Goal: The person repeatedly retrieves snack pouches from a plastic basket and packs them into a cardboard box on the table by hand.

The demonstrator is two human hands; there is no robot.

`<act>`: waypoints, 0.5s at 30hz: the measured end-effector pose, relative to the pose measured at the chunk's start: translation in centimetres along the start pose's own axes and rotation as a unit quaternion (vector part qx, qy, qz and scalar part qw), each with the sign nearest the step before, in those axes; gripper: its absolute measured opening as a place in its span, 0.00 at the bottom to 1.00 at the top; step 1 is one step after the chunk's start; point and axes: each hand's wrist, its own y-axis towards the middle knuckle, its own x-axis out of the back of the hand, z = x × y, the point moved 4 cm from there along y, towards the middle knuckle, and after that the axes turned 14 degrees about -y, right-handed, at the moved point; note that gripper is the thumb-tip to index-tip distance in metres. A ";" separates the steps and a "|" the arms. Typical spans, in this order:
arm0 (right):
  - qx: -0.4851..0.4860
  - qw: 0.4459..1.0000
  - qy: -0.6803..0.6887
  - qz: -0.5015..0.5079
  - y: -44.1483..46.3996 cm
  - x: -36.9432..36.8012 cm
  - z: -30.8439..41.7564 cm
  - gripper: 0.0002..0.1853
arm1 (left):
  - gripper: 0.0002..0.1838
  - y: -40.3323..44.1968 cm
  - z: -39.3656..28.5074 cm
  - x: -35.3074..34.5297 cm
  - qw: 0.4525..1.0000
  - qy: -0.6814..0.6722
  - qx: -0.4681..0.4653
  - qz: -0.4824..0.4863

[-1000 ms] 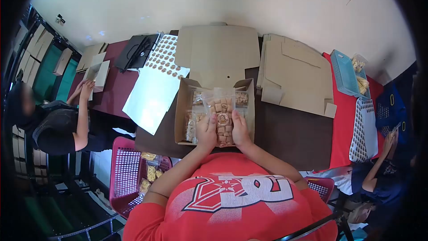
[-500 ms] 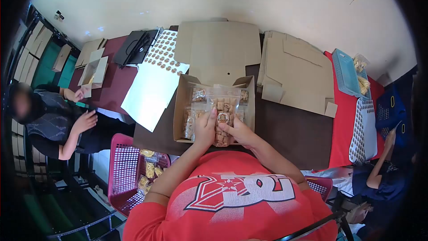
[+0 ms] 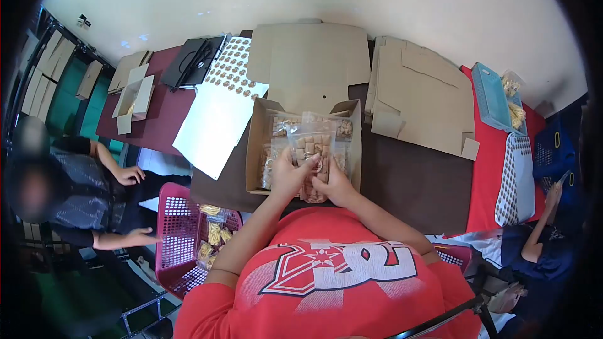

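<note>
Between my hands is a clear zip pouch of small tube-shaped snacks, upright with a round label on its front. My left hand grips its left side, the thumb lying across the label. My right hand holds the lower right side. Behind and below the pouch stands an open cardboard box, its lid folded back toward the wall. Several similar snack pouches lie inside the box, partly covered by my hands and the held pouch.
Left of the box lie a sheet of round stickers and black bags. Flattened cardboard is stacked on the right, beyond it a blue basket. A pink basket holds bagged snacks. One person is at left, another at right.
My left thumb has moved across the pouch's label, and my right thumb sits lower. The person at left has turned and lowered their hands, away from the small box.
</note>
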 end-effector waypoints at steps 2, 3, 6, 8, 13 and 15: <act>-0.059 0.996 -0.058 -0.031 -0.7 -0.2 1.2 0.44 | 0.19 -0.4 0.9 0.0 1.000 -0.010 -0.016 -0.016; -0.058 0.998 -0.031 -0.009 -0.7 -0.4 1.3 0.46 | 0.18 -0.5 1.5 0.3 0.999 0.017 -0.023 -0.034; -0.065 0.996 -0.064 -0.002 -0.7 -1.2 -0.9 0.48 | 0.17 -0.7 2.6 0.3 0.998 -0.003 -0.029 -0.054; -0.057 0.996 -0.063 -0.003 -0.8 -1.0 -0.4 0.48 | 0.17 -0.7 2.9 0.3 0.997 -0.050 -0.029 -0.057; -0.028 0.999 -0.047 -0.001 -0.5 -0.8 -0.4 0.48 | 0.13 -0.2 4.2 0.4 0.990 -0.121 -0.034 -0.059; -0.023 0.999 -0.018 0.015 -0.4 -0.9 -0.9 0.43 | 0.13 0.1 4.3 0.8 0.986 -0.152 -0.020 -0.059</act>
